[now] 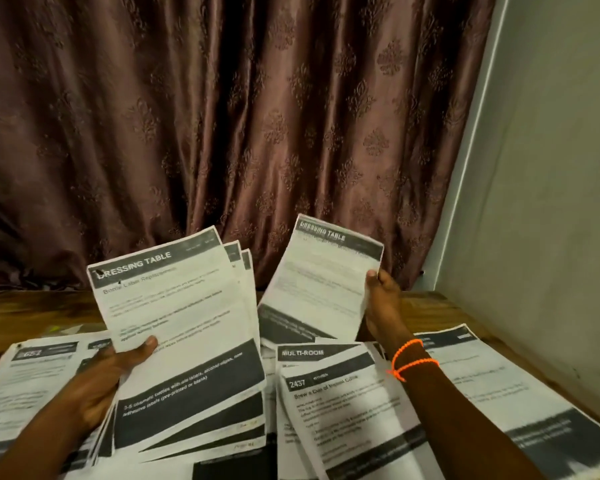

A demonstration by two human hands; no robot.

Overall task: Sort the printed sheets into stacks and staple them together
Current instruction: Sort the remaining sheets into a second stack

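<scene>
My left hand (108, 379) grips a fanned stack of printed sheets (181, 327) headed "DRESSING TABLE", thumb on the top page, held up above the table. To its right, my right hand (383, 306) pinches the right edge of a single "DRESSING TABLE" sheet (323, 282), lifted and tilted away from me. An orange bead bracelet circles my right wrist. Below both hands lie more printed sheets: a "MULTI-ROOM" pile (326, 355) with a "2437" sheet (347, 410) on top at centre, and a pile at left (25, 375). No stapler is in view.
The wooden table (426, 310) runs to a brown patterned curtain (222, 133) at the back and a pale wall (551, 202) at right. Another pile of sheets (499, 393) lies at the right, near the table's edge.
</scene>
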